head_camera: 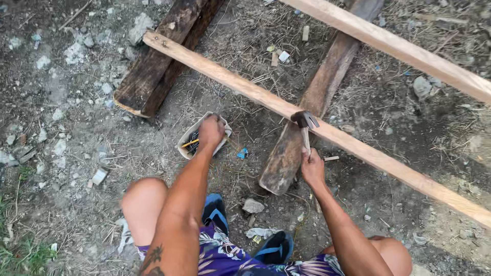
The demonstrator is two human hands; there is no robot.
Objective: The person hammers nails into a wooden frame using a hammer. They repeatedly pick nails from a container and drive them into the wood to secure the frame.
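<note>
Right hand [312, 168] fingers clamp the claw hammer [305, 124] handle, head resting on the wooden slat [245, 88]; left hand [210, 132] fingers dip into the nail container [190, 139], grip hidden

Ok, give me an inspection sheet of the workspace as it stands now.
Surface: bare dirt ground, stony, with dry straw.
Job's things: hammer, head resting on the near lath; that lath lies across two dark timbers; white tub of nails on the ground.
Clutter: stones, wood scraps, a small blue bit beside the tub.
Hands: right hand grips the hammer handle; left hand reaches into the tub, fingers hidden.
Cables: nothing seen.
Surroundings: a second lath further off, grass at the near left, blue sandals on the person's feet.
</note>
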